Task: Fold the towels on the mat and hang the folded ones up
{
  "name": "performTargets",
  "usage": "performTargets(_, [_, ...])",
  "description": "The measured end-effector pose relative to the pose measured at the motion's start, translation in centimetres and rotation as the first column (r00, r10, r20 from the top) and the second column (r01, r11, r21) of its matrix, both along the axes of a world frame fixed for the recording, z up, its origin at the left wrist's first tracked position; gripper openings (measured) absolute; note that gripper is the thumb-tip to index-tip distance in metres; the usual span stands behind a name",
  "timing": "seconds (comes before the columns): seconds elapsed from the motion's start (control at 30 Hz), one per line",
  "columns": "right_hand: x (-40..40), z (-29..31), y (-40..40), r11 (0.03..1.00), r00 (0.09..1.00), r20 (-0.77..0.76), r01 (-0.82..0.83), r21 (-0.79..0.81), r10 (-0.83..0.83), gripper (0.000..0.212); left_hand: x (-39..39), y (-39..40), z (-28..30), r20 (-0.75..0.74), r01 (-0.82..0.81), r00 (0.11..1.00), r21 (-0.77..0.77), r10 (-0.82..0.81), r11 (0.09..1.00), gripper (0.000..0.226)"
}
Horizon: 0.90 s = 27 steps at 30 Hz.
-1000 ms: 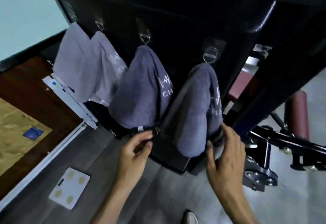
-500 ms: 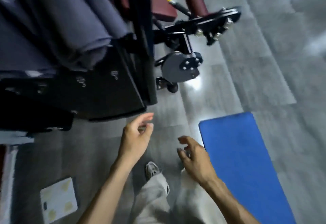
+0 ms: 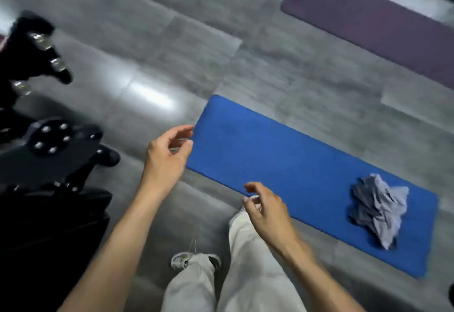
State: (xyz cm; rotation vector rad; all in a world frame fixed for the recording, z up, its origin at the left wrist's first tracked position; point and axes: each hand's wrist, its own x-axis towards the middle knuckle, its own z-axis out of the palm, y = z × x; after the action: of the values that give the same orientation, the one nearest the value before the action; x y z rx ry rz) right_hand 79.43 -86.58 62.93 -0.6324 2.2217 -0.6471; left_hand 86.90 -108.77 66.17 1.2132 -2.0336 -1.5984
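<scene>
The view has swung away from the hung towels; a crumpled grey towel point(image 3: 378, 208) now shows at the far right end of the blue mat point(image 3: 282, 164) on the floor. The left hand point(image 3: 167, 157) and right hand point(image 3: 267, 211) hover empty, fingers loosely curled. A purple mat point(image 3: 368, 24) lies well apart.

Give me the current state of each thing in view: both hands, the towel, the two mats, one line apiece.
left hand: empty, fingers loosely curled, held above the floor by the blue mat's end.
right hand: empty, fingers loosely curled, nothing gripped.
towel: crumpled in a heap, unfolded, lying on the blue mat near its far end.
blue mat: unrolled flat on the floor.
purple mat: unrolled flat, bare where it shows.
</scene>
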Motion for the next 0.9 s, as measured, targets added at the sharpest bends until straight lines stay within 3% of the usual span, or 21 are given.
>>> performTargets(0.17, [-11.0,-0.3,6.1,0.996,0.996,-0.090,0.028,0.090,-0.020,0.036,-17.7,5.1,-1.2,0.029,0.286,0.958,-0.012,-0.285,0.958,0.029])
performTargets(0.4, [-23.8,0.0,14.0,0.925,0.923,-0.084,0.378,0.040,-0.374,0.034,-37.7,14.8,-1.7,0.022,0.603,0.798,0.006,-0.603,0.798,0.029])
performTargets(0.73, [-40.4,-2.0,15.6,0.663,0.664,0.001,0.748,-0.027,-0.748,0.029,-63.5,20.7,-4.4,0.036,0.884,0.467,0.008,-0.884,0.467,0.032])
performTargets(0.83, [-47.4,-3.0,14.2,0.547,0.548,0.036,0.837,-0.027,-0.836,0.028,-72.8,20.9,-5.4,0.047,0.937,0.347,0.013,-0.937,0.348,0.030])
performTargets(0.9, [-52.3,-3.4,13.7,0.412,0.413,0.074,0.911,-0.023,-0.908,0.026,-79.0,21.0,-5.9,0.076,0.967,0.250,0.034,-0.965,0.254,0.030])
